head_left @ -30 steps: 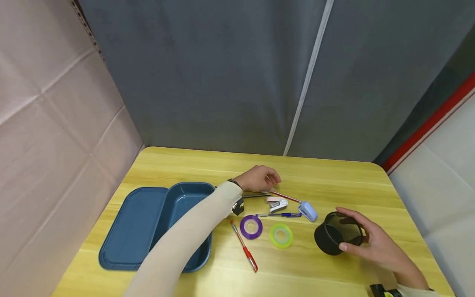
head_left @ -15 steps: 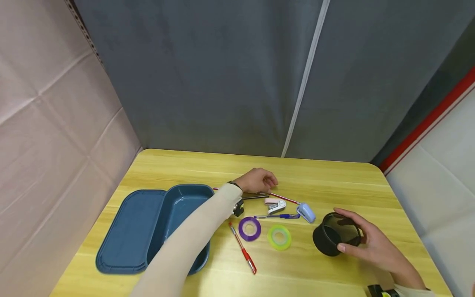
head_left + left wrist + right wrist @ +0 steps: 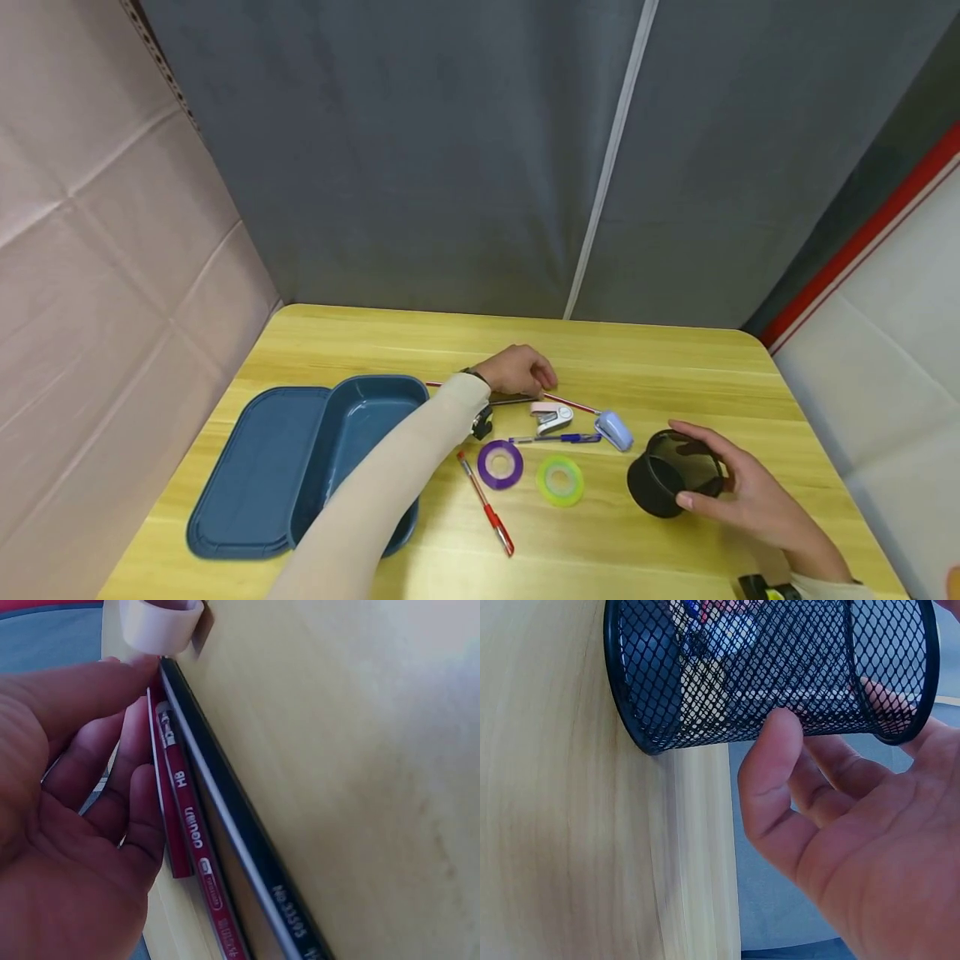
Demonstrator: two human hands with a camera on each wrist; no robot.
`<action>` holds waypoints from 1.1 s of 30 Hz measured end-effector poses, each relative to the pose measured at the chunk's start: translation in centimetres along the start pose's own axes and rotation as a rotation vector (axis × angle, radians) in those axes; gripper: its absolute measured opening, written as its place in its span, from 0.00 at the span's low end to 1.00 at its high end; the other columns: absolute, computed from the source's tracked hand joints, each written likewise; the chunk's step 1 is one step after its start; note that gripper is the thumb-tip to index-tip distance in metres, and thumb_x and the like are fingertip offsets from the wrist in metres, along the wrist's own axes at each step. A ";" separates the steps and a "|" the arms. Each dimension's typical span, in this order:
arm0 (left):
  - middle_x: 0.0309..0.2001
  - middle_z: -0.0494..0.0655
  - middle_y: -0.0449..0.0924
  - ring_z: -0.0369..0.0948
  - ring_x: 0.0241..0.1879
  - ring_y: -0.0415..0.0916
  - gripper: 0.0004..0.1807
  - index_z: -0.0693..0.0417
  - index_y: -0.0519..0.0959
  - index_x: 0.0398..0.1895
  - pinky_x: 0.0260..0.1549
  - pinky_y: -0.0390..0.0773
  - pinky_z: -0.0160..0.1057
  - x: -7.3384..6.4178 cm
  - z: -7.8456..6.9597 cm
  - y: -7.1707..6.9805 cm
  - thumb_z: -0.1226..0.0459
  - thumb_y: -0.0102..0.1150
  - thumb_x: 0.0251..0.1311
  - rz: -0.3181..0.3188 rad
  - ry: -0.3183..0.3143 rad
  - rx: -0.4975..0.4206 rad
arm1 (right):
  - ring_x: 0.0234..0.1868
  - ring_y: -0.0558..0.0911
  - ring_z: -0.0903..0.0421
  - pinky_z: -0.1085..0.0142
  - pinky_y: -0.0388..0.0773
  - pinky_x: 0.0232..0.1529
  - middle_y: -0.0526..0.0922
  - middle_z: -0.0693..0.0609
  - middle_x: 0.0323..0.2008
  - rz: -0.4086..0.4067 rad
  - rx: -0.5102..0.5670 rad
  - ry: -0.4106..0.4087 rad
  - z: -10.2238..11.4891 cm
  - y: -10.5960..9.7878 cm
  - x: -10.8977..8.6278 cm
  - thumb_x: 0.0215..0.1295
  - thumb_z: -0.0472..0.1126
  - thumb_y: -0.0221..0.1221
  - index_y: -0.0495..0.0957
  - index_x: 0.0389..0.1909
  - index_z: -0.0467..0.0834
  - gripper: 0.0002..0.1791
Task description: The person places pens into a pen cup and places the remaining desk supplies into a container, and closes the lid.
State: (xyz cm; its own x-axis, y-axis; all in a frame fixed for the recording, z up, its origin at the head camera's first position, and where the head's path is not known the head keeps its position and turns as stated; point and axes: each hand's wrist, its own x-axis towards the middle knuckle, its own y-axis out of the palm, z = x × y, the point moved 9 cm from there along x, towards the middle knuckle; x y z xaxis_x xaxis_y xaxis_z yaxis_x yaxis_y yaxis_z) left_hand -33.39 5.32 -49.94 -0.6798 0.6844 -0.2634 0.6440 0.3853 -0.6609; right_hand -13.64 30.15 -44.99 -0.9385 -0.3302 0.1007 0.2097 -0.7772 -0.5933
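In the head view my left hand (image 3: 517,370) is at the pencils behind the stapler, palm partly hidden. The left wrist view shows its thumb and curled fingers at a dark red pencil (image 3: 174,832), apparently pinching it; the contact is partly hidden. Beside it lie a red HB pencil (image 3: 196,832) and a dark pencil (image 3: 240,810). My right hand (image 3: 757,500) holds a black mesh pen cup (image 3: 652,485) round its side, tilted with its mouth upward to the right. Mesh and fingers show close up in the right wrist view, where the thumb presses the wall.
A pink and white stapler (image 3: 552,417), blue pen (image 3: 573,437) and light blue object (image 3: 615,431) lie near the left hand. Purple tape (image 3: 483,464), green tape (image 3: 573,482) and a red pen (image 3: 491,517) lie in front. A blue box (image 3: 375,408) and lid (image 3: 255,475) stand left.
My left hand's fingers have lowered and drawn together at the pencils. The right hand keeps its hold on the pen cup. The whole head view has shifted slightly.
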 end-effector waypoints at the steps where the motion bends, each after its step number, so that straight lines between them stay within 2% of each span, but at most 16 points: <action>1: 0.44 0.39 0.89 0.33 0.43 0.83 0.13 0.49 0.89 0.50 0.47 0.82 0.30 -0.1 0.0 0.0 0.69 0.72 0.64 0.003 -0.005 -0.010 | 0.65 0.72 0.75 0.66 0.86 0.41 0.70 0.69 0.73 0.002 0.006 -0.001 0.0 0.0 0.0 0.63 0.32 0.71 0.64 0.80 0.51 0.45; 6: 0.43 0.42 0.90 0.34 0.42 0.85 0.11 0.52 0.89 0.50 0.47 0.83 0.31 -0.2 -0.5 0.1 0.68 0.72 0.64 0.000 -0.008 -0.034 | 0.63 0.74 0.72 0.66 0.86 0.41 0.70 0.69 0.72 -0.002 0.018 0.010 -0.3 0.0 -0.1 0.63 0.31 0.72 0.65 0.80 0.50 0.45; 13: 0.41 0.42 0.91 0.32 0.40 0.85 0.11 0.52 0.89 0.47 0.46 0.82 0.29 0.3 -0.8 0.1 0.68 0.73 0.63 -0.029 -0.004 -0.004 | 0.64 0.73 0.73 0.67 0.84 0.43 0.72 0.60 0.73 -0.011 -0.016 -0.011 -0.1 -0.1 0.1 0.62 0.32 0.72 0.65 0.79 0.47 0.45; 19: 0.38 0.41 0.91 0.32 0.37 0.84 0.09 0.50 0.90 0.43 0.44 0.82 0.29 0.7 -0.8 0.1 0.69 0.76 0.60 -0.056 0.005 0.015 | 0.64 0.74 0.71 0.67 0.85 0.43 0.72 0.60 0.74 -0.011 -0.001 -0.017 -0.3 0.0 0.3 0.63 0.31 0.71 0.65 0.80 0.50 0.45; 25: 0.36 0.41 0.91 0.30 0.33 0.83 0.08 0.48 0.90 0.39 0.39 0.82 0.28 1.6 -0.4 0.5 0.70 0.75 0.60 -0.052 0.018 0.033 | 0.64 0.75 0.69 0.68 0.85 0.45 0.72 0.60 0.73 -0.020 -0.006 -0.036 -0.4 0.0 0.3 0.62 0.31 0.72 0.65 0.79 0.47 0.45; 33: 0.38 0.43 0.91 0.30 0.33 0.83 0.08 0.48 0.91 0.41 0.39 0.81 0.27 1.6 -0.4 0.6 0.69 0.73 0.62 -0.048 0.022 0.042 | 0.65 0.74 0.71 0.68 0.85 0.45 0.72 0.62 0.73 -0.025 0.007 -0.049 0.0 0.2 0.3 0.62 0.30 0.71 0.65 0.79 0.45 0.45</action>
State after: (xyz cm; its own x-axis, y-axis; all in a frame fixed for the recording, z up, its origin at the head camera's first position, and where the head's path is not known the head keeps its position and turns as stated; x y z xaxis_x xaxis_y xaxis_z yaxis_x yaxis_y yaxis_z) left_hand -33.97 6.91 -50.54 -0.7012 0.6796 -0.2156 0.5953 0.3916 -0.7016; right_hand -13.89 29.88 -45.10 -0.9291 -0.3362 0.1541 0.1885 -0.7889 -0.5849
